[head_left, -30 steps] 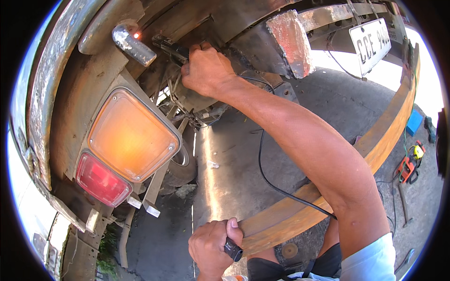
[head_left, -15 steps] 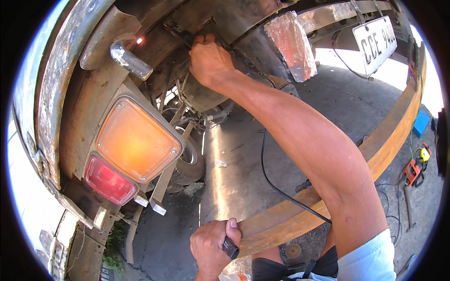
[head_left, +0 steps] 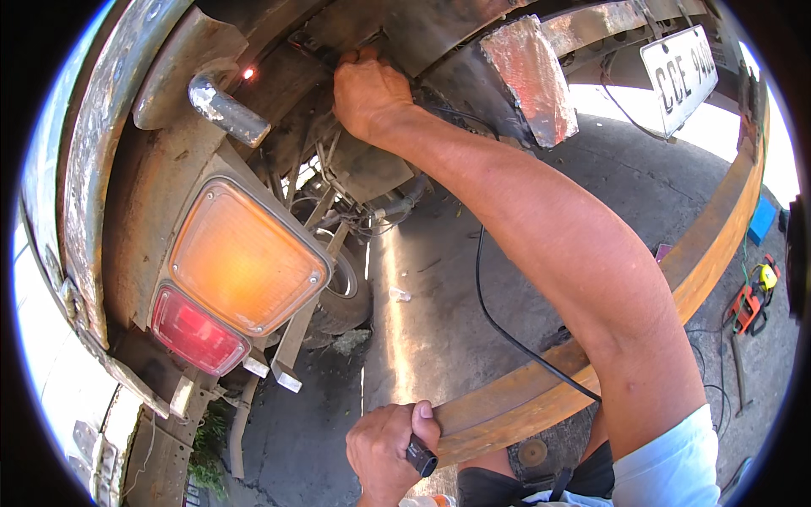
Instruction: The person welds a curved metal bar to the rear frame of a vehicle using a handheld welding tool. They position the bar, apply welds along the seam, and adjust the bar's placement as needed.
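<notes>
My right hand (head_left: 370, 95) reaches up under the rusty metal body of a vehicle. Its fingers are closed around a dark hand tool (head_left: 309, 49), mostly hidden by the hand and shadow, so I cannot make out its kind. A black cable (head_left: 498, 317) shows below my right forearm and runs down across the rusty curved metal beam (head_left: 515, 397). At the beam's near left end, my left hand (head_left: 384, 446) is closed around a small black cylindrical object (head_left: 421, 456), its thumb beside the beam.
An orange-and-red tail light (head_left: 245, 262) and a bent pipe (head_left: 228, 110) are at the left. A licence plate (head_left: 678, 80) hangs at the upper right. Past the beam, a red-orange tool (head_left: 746, 309), a yellow tape measure (head_left: 768, 275) and a blue box (head_left: 762, 220) lie on the concrete.
The whole view has shifted slightly. My right hand now hides more of the dark tool. My left hand keeps its grip at the beam's end.
</notes>
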Demonstrator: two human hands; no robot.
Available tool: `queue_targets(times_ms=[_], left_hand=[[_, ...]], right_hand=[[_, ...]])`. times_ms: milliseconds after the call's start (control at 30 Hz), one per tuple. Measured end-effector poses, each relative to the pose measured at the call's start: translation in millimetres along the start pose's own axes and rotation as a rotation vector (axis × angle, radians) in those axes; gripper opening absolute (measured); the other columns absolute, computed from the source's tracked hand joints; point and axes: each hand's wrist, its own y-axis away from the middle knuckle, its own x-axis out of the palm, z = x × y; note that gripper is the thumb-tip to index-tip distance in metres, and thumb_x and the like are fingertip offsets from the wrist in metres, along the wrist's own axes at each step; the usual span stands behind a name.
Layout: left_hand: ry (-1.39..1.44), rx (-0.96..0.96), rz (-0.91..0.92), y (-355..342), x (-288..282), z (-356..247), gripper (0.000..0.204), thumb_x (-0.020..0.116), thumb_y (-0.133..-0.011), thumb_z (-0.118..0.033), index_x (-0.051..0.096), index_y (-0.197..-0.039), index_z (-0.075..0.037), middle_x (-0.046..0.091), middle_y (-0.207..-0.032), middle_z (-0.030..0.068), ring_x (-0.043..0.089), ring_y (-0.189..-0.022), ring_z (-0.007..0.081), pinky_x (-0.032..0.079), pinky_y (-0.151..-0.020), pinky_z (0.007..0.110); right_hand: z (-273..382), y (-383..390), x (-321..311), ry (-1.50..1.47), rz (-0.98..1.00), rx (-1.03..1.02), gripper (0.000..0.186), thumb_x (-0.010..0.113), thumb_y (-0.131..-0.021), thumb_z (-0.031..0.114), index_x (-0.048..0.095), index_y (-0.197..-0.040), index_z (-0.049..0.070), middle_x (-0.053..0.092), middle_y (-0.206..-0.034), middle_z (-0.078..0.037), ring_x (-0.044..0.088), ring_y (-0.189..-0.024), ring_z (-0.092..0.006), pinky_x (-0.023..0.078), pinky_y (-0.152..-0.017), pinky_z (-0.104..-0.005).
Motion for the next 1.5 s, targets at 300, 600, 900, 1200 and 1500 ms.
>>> queue_targets(times_ms=[300,600,900,1200,1500], left_hand=[[-0.007,0.022,-0.018,-2.9,-0.9,-2.8,0.025,0.073,-0.096,-0.016,0.072,-0.073,-0.005,0.064,-0.063,0.0135,0.063,-0.055,0.0356,0.049,-0.055,0.047],[-0.009,0.005,0.022,-1.7,-0.6,0.3,0.024,0.073,-0.095,-0.017,0.073,-0.074,-0.004,0.064,-0.062,0.0122,0.063,-0.054,0.0343,0.051,-0.056,0.045],[-0.008,0.005,0.027,-0.7,-0.5,1.7,0.027,0.073,-0.096,-0.018,0.073,-0.073,-0.004,0.065,-0.063,0.0127,0.064,-0.055,0.0345,0.051,-0.056,0.046],[-0.013,0.012,0.026,-0.2,0.0,2.5,0.027,0.073,-0.095,-0.019,0.073,-0.073,-0.004,0.064,-0.062,0.0125,0.062,-0.053,0.0344,0.05,-0.056,0.046],[-0.018,0.012,0.025,0.4,0.9,3.4,0.026,0.073,-0.095,-0.019,0.073,-0.074,-0.004,0.065,-0.063,0.0123,0.063,-0.054,0.0338,0.051,-0.056,0.046]], right_hand=[[-0.1,-19.7,-0.8,-0.033,0.007,-0.002,0.049,0.076,-0.092,0.017,0.068,-0.136,-0.002,0.061,-0.145,-0.022,0.066,-0.133,-0.037,0.061,-0.103,-0.0439],[1.9,-21.7,-1.3,-0.04,0.02,0.018,0.051,0.077,-0.091,0.018,0.069,-0.138,0.0,0.061,-0.147,-0.019,0.065,-0.134,-0.0376,0.06,-0.105,-0.0437],[3.0,-15.8,-0.3,-0.086,-0.011,-0.002,0.053,0.077,-0.092,0.022,0.064,-0.137,-0.002,0.059,-0.149,-0.023,0.069,-0.128,-0.0407,0.06,-0.104,-0.0484],[-2.6,-18.0,-12.3,-0.071,0.03,-0.072,0.032,0.068,-0.094,0.021,0.079,-0.115,0.001,0.08,-0.117,-0.022,0.075,-0.116,-0.0395,0.06,-0.1,-0.0492],[-1.1,-26.0,-13.4,-0.057,0.085,0.02,0.035,0.07,-0.094,0.025,0.078,-0.117,0.001,0.076,-0.129,-0.022,0.073,-0.122,-0.0389,0.06,-0.102,-0.0482]])
